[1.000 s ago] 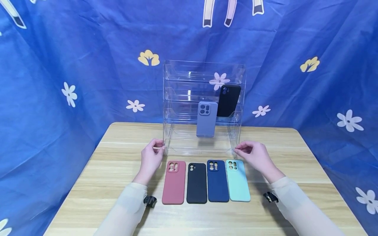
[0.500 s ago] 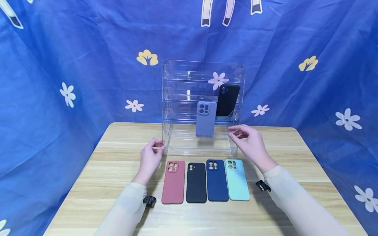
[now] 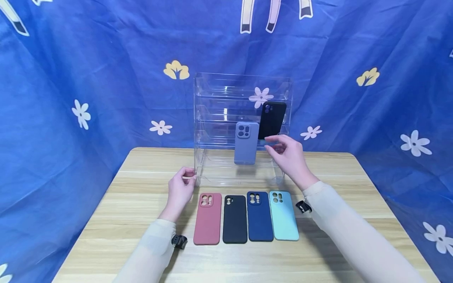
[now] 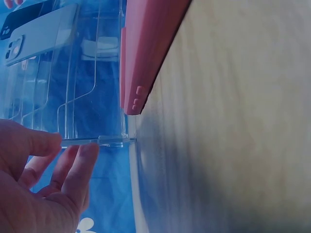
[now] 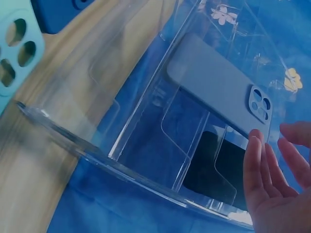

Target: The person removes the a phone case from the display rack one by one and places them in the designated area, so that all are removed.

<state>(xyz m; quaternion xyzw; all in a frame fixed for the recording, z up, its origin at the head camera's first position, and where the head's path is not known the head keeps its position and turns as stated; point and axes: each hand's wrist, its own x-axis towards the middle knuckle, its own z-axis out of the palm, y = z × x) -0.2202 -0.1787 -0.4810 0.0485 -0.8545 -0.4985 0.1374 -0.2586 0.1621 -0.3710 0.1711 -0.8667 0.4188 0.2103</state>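
My left hand (image 3: 180, 190) pinches the lower left edge of a clear tiered display rack (image 4: 80, 141) between thumb and fingers. A lavender phone case (image 3: 246, 145) leans upright in one of the rack's lower tiers. Just right of it, my right hand (image 3: 290, 157) hovers with thumb and fingers parted and nothing between them. Behind those fingertips, higher in the rack, stands a black phone case (image 3: 272, 120), partly seen through clear plastic. In the right wrist view the fingers (image 5: 265, 170) come close to the lavender case's camera end; whether they touch it I cannot tell.
Before the rack, a row of phone cases lies flat on the wooden table (image 3: 134, 212): pink (image 3: 207, 220), black (image 3: 235, 220), navy (image 3: 260, 218) and mint (image 3: 284, 218). A blue patterned curtain (image 3: 124, 78) hangs behind and at both sides.
My right hand has let go of the rack's lower right corner and moved up and left, close to the lavender phone case. The left hand keeps its place on the rack.
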